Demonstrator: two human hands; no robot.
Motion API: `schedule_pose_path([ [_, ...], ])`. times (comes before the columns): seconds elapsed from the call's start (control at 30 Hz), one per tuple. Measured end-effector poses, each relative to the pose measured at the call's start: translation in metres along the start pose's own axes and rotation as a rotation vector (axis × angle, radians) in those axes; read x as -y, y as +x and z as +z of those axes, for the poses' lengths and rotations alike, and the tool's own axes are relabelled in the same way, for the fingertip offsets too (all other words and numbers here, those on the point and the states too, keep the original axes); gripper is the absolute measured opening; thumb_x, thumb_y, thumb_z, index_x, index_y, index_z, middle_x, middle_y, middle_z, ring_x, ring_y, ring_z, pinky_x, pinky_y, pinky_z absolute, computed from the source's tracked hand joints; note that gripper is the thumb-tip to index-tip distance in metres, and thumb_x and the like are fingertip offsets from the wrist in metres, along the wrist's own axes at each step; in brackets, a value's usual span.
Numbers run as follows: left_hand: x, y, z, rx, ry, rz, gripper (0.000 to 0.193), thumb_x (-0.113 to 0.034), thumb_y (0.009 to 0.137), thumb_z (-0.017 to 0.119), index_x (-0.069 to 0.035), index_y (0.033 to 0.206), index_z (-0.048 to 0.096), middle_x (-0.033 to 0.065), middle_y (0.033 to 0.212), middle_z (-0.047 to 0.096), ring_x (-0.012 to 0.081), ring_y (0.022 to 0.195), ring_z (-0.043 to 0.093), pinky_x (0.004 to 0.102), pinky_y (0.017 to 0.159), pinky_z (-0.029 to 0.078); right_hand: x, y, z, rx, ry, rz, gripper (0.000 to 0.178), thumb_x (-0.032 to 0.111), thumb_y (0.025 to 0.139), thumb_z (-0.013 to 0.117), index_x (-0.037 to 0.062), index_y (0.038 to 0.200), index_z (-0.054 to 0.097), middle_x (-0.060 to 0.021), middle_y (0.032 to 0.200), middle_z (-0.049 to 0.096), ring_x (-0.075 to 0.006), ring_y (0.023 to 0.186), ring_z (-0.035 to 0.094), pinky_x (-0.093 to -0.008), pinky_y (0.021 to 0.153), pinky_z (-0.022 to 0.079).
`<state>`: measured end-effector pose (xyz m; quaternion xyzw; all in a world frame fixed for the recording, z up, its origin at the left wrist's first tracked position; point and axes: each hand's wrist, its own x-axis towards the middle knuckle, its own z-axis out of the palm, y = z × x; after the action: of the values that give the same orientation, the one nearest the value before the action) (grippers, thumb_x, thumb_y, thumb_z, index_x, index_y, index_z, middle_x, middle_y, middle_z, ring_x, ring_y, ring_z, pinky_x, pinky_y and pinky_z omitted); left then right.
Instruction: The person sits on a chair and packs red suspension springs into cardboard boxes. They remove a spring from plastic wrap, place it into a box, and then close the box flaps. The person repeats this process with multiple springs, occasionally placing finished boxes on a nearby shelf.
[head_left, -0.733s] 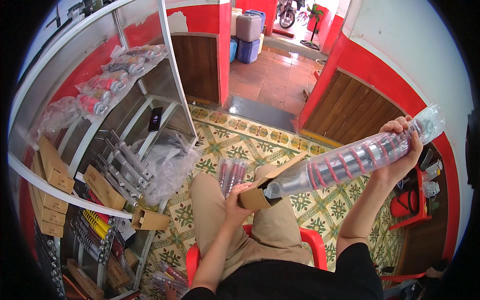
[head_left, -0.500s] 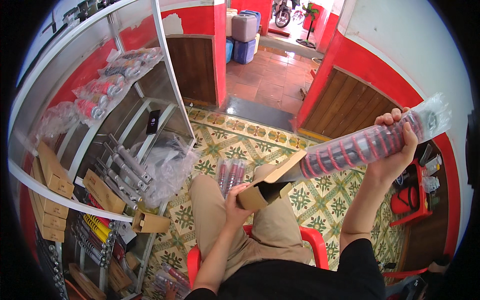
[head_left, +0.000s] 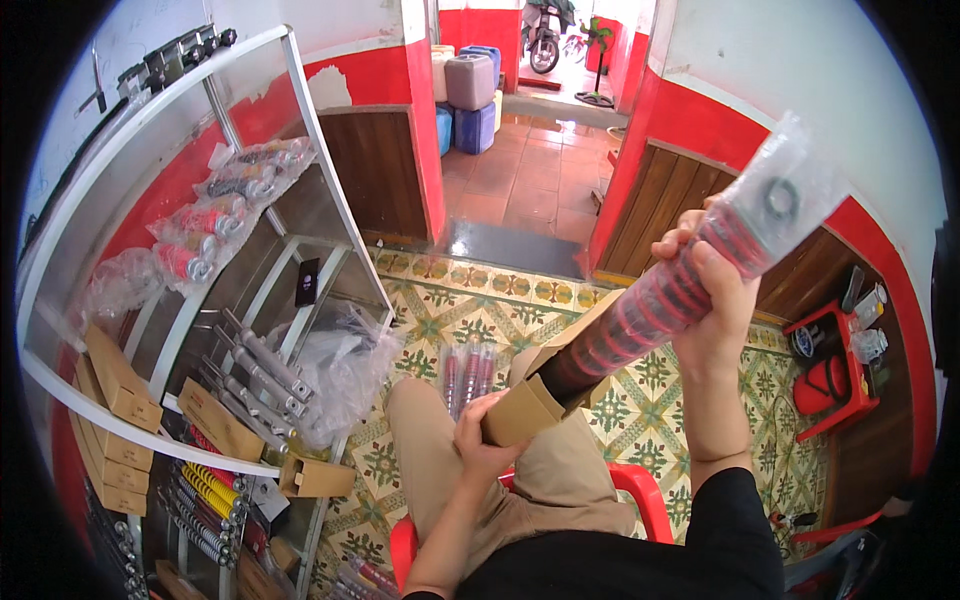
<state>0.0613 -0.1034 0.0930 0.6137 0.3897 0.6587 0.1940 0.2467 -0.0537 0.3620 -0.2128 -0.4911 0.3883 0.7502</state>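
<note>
Red-and-black coil unit [head_left: 655, 305] in a clear plastic sleeve [head_left: 800, 180], tilted, above the lap. Lower end is inside an open cardboard box [head_left: 525, 408]; how deep, cannot tell. Upper end sticks well out, a dark ring [head_left: 779, 199] visible through loose plastic at the tip.

Right hand [head_left: 712, 295]: fingers curled around the sleeved unit near its upper end, grip about as wide as the unit. Left hand [head_left: 486, 437]: holds the box by its near left side, fingers against the cardboard; some fingertips hidden.

Floor beyond the left knee: three red coil units [head_left: 469, 375] in clear sleeves, side by side.

Left, metal rack [head_left: 308, 130]. Upper shelf: clear bags [head_left: 205, 225] containing red and silver parts. Below, grey tubes [head_left: 262, 365] beside a crumpled clear bag [head_left: 345, 375], contents unclear. Small open carton [head_left: 316, 477] near the rack's edge, inside too dark to read. Stacked cartons [head_left: 122, 455] farther left, contents hidden.

Right: red bucket [head_left: 826, 383] at a red stand. Doorway: grey and blue jerrycans [head_left: 474, 130], stacked; contents not visible.
</note>
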Motion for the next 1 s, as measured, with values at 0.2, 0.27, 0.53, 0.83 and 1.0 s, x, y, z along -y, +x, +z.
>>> schedule_pose_path([
  [0.2,-0.038,0.004,-0.011,0.032,-0.119,-0.205,0.067,-0.013,0.063,0.090,-0.002,0.116,0.051,0.0087,0.108,0.062,0.0181,0.097,0.061,0.0330,0.086,0.049,0.003,0.007,0.008,0.080,-0.049,0.127,0.025,0.008,0.077,0.068,-0.0011,0.099,0.059,-0.0084,0.091,0.062,-0.0181,0.081,0.064,-0.0327,0.075,0.051],
  [0.27,-0.044,0.007,-0.016,0.044,-0.159,-0.253,0.068,-0.013,0.062,0.091,-0.002,0.116,0.051,0.0072,0.107,0.062,0.0169,0.097,0.061,0.0316,0.086,0.049,0.004,0.007,0.008,0.113,-0.051,0.203,0.028,0.009,0.076,0.069,-0.0003,0.100,0.059,-0.0082,0.090,0.062,-0.0183,0.081,0.063,-0.0332,0.076,0.050],
  [0.53,-0.051,0.033,-0.054,0.241,-0.369,-0.329,0.068,-0.012,0.062,0.091,0.000,0.118,0.053,0.0088,0.108,0.066,0.0153,0.099,0.063,0.0290,0.088,0.048,0.009,0.010,0.005,0.385,0.242,0.330,0.055,0.009,0.072,0.068,0.0041,0.122,0.046,-0.0093,0.092,0.055,-0.0232,0.085,0.062,-0.0372,0.081,0.049],
  [0.83,-0.017,0.045,-0.073,0.675,-0.649,-0.484,0.074,-0.017,0.060,0.090,-0.002,0.123,0.055,0.0064,0.112,0.066,0.0136,0.105,0.060,0.0310,0.094,0.044,0.033,0.013,0.014,0.795,0.451,0.250,0.059,0.013,0.071,0.077,0.0074,0.115,0.039,-0.0066,0.086,0.056,-0.0214,0.073,0.062,-0.0391,0.073,0.052],
  [1.0,0.000,0.053,-0.052,0.981,-0.852,-0.527,0.074,-0.018,0.059,0.089,-0.002,0.123,0.055,0.0059,0.113,0.065,0.0127,0.105,0.060,0.0297,0.093,0.044,0.060,0.019,0.017,0.968,0.546,0.245,0.056,0.005,0.070,0.079,0.0077,0.112,0.042,-0.0088,0.084,0.061,-0.0236,0.070,0.066,-0.0403,0.072,0.053],
])
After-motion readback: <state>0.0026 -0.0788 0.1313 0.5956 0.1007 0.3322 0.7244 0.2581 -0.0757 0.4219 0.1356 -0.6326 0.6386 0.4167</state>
